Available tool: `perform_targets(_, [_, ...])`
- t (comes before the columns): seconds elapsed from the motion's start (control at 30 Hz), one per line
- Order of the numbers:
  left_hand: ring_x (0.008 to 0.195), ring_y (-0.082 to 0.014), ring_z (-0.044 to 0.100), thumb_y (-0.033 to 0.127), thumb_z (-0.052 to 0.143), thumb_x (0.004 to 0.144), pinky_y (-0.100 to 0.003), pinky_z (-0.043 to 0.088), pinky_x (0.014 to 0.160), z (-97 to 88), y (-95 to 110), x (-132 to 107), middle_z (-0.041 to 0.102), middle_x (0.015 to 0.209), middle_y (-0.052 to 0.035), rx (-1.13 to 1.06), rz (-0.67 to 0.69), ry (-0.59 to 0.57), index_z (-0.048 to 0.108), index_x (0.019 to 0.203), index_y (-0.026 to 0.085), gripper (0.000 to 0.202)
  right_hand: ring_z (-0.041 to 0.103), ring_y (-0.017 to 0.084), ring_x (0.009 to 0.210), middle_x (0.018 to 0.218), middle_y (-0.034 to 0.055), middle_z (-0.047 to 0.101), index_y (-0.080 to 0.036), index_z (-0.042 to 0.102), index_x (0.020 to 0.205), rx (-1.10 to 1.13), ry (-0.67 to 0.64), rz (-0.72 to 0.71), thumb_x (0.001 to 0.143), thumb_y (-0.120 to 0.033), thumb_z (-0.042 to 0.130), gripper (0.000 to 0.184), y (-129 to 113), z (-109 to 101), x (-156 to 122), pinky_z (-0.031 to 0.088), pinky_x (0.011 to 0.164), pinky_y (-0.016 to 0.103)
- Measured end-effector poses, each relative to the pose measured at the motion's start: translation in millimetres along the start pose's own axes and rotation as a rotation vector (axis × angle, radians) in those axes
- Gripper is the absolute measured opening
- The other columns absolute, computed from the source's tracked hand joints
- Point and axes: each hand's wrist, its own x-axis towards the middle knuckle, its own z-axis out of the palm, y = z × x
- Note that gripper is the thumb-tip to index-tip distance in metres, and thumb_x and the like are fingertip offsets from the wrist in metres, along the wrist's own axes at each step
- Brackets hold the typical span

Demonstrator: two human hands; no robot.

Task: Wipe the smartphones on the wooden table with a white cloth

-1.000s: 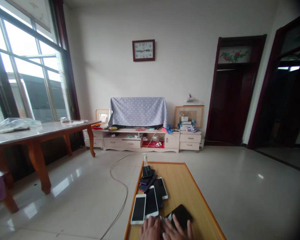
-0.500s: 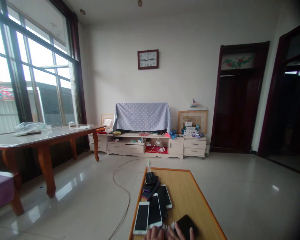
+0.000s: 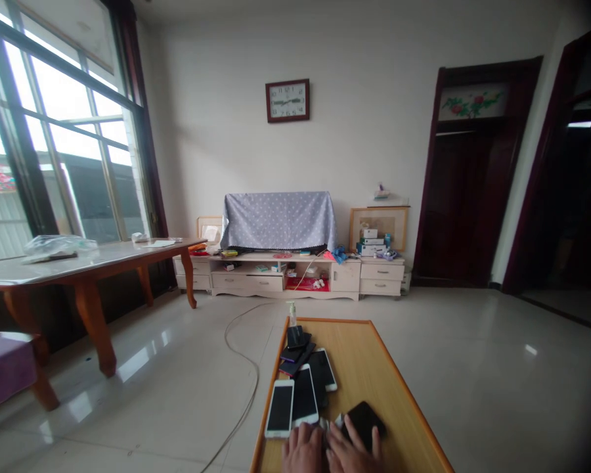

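At the bottom of the view, my left hand (image 3: 303, 449) has its fingers curled down at the table's near part. A small crumpled grey-white piece (image 3: 324, 424) shows between my two hands; its kind is unclear. My right hand (image 3: 350, 452) lies close beside the left one, its visible fingers spread over the near edge of a black phone (image 3: 367, 420) lying flat. What the curled left fingers hold is hidden. Left of them lie a white phone (image 3: 280, 408) with a dark screen and another white-edged phone (image 3: 304, 394), overlapping other phones.
Several dark phones (image 3: 298, 355) are piled along the left side of the wooden table (image 3: 369, 358). A pump bottle (image 3: 292, 314) stands at its far left corner. A cable (image 3: 256, 378) runs over the floor. A larger table (image 3: 123, 253) stands at left, a low cabinet (image 3: 345, 277) ahead.
The camera has tilted down slightly, so the table and both hands appear higher and show more fully. The hands keep nearly the same place beside the black phone.
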Motion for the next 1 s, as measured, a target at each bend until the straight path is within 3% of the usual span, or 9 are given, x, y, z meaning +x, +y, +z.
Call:
perform_targets(0.07, [0.128, -0.0291, 0.044, 0.046, 0.05, 0.084, -0.042, 0.032, 0.107, -3.2, 0, -10, 0.053, 0.138, -0.0052, -0.017, 0.081, 0.101, 0.056, 0.131, 0.033, 0.05, 0.027, 0.034, 0.147, 0.15, -0.0086, 0.046, -0.048, 0.052, 0.139, 0.032, -0.021, -0.017, 0.1, -0.056, 0.021, 0.05, -1, -16, -8, 0.007, 0.114, 0.074])
perform_targets(0.23, [0.128, -0.0299, 0.039, 0.051, 0.063, 0.076, -0.039, 0.028, 0.107, -4.9, 6, -15, 0.051, 0.136, -0.0065, 0.01, 0.157, 0.06, 0.052, 0.135, 0.029, 0.065, 0.013, 0.039, 0.15, 0.159, 0.0014, 0.036, -0.031, 0.043, 0.149, -0.006, 0.009, 0.268, 0.103, -0.048, 0.013, 0.057, 27, -53, -9, 0.002, 0.108, 0.079])
perform_targets(0.3, [0.128, -0.0292, 0.039, 0.051, 0.062, 0.078, -0.039, 0.027, 0.108, 0.9, 9, -9, 0.051, 0.137, -0.0067, 0.024, 0.152, 0.087, 0.052, 0.135, 0.028, 0.062, 0.005, 0.036, 0.151, 0.16, -0.0001, 0.032, -0.031, 0.037, 0.152, -0.015, -0.026, 0.251, 0.103, -0.047, 0.011, 0.057, 33, -51, -11, -0.004, 0.111, 0.074])
perform_targets(0.43, [0.127, -0.0288, 0.042, 0.058, 0.056, 0.084, -0.041, 0.031, 0.106, 15.3, 8, 1, 0.052, 0.136, -0.0068, 0.004, 0.18, 0.144, 0.054, 0.132, 0.029, 0.056, 0.01, 0.027, 0.151, 0.158, -0.0089, 0.036, -0.043, 0.034, 0.15, -0.019, -0.091, 0.119, 0.103, -0.051, 0.019, 0.05, 28, -36, -19, -0.007, 0.115, 0.066])
perform_targets(0.53, [0.125, -0.0295, 0.044, 0.06, 0.06, 0.081, -0.042, 0.034, 0.104, 21.3, 6, 4, 0.054, 0.134, -0.0069, 0.018, 0.209, 0.166, 0.055, 0.132, 0.03, 0.059, 0.013, 0.028, 0.151, 0.157, -0.0086, 0.038, -0.045, 0.037, 0.148, -0.026, -0.08, 0.12, 0.103, -0.051, 0.016, 0.049, 32, -36, -21, -0.003, 0.114, 0.069])
perform_targets(0.7, [0.127, -0.0308, 0.043, 0.057, 0.063, 0.079, -0.043, 0.033, 0.105, 22.1, 8, 5, 0.052, 0.138, -0.0079, 0.058, 0.183, 0.161, 0.054, 0.132, 0.029, 0.061, 0.007, 0.034, 0.151, 0.162, -0.0006, 0.03, -0.036, 0.034, 0.152, -0.036, -0.044, 0.204, 0.103, -0.05, 0.016, 0.054, 48, -41, -22, 0.0, 0.113, 0.071])
perform_targets(0.83, [0.13, -0.032, 0.04, 0.058, 0.063, 0.079, -0.044, 0.032, 0.107, 19.8, 13, 4, 0.051, 0.139, -0.0087, 0.061, 0.176, 0.129, 0.054, 0.133, 0.028, 0.062, 0.005, 0.031, 0.152, 0.162, -0.0034, 0.029, -0.039, 0.028, 0.154, -0.019, -0.071, 0.185, 0.102, -0.052, 0.024, 0.053, 46, -32, -29, -0.003, 0.115, 0.068])
perform_targets(1.0, [0.129, -0.0314, 0.041, 0.057, 0.062, 0.079, -0.044, 0.033, 0.106, 21.9, 11, 4, 0.051, 0.139, -0.0084, 0.059, 0.177, 0.157, 0.053, 0.132, 0.027, 0.061, 0.001, 0.033, 0.151, 0.163, -0.0033, 0.027, -0.038, 0.027, 0.154, -0.021, -0.054, 0.206, 0.103, -0.049, 0.02, 0.053, 56, -33, -23, -0.006, 0.111, 0.073])
